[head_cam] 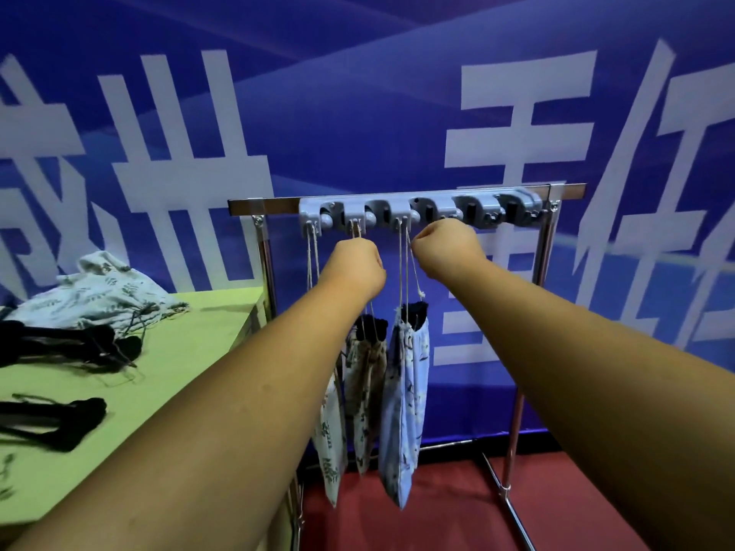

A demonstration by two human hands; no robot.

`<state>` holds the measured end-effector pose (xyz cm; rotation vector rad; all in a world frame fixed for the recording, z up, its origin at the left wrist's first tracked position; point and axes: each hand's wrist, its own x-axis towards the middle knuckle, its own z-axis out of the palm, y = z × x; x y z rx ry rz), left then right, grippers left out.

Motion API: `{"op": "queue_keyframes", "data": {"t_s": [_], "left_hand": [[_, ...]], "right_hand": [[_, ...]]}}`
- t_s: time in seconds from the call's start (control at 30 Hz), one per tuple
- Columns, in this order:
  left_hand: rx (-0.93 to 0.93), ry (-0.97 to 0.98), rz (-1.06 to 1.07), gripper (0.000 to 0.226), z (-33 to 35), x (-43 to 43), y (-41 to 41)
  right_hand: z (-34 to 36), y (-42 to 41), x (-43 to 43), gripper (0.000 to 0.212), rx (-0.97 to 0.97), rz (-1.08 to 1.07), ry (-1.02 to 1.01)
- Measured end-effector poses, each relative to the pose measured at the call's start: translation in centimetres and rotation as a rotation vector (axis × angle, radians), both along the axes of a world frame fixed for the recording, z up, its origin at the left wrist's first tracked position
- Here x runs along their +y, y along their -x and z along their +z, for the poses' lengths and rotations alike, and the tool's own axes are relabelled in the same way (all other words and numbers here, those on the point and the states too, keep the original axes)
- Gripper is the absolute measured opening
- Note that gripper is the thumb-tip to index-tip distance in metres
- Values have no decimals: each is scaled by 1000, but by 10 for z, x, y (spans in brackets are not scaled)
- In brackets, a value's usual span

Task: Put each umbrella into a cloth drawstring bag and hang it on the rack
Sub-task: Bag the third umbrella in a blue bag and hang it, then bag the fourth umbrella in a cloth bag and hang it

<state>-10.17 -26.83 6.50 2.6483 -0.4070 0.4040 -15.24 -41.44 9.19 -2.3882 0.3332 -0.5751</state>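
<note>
A grey hook strip point(421, 210) is fixed to a chrome rack point(545, 248). Three cloth drawstring bags hang from it by their cords: a white one point(330, 435), a beige one point(366, 391) and a light blue one point(405, 407), black umbrellas showing at two mouths. My left hand point(356, 264) pinches the cord of the beige bag just under its hook. My right hand point(445, 248) pinches the cord of the blue bag beside its hook. On the green table point(191, 351) lie black folded umbrellas point(67, 344) and a pile of patterned bags point(99, 292).
A blue banner wall with large white characters stands right behind the rack. The table's corner touches the rack's left post. Red floor lies under the rack, with its chrome base bar point(513, 507) running toward me at the right.
</note>
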Motion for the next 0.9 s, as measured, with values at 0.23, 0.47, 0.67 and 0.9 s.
{"op": "queue_keyframes", "data": {"t_s": [0.23,0.47,0.67,0.9], "left_hand": [[232,85,-66,21,13,58,67],[305,192,12,14,9,149,142],[335,316,125,15,-11,250,181],[243,426,293,13,-18,352,190]], "right_hand": [[5,44,41,27,-4,93,-61],[-11,96,126,26,52,259,-63],[-42,125,212,26,117,452,-93],[-66,122,291,21,164,584,-56]]}}
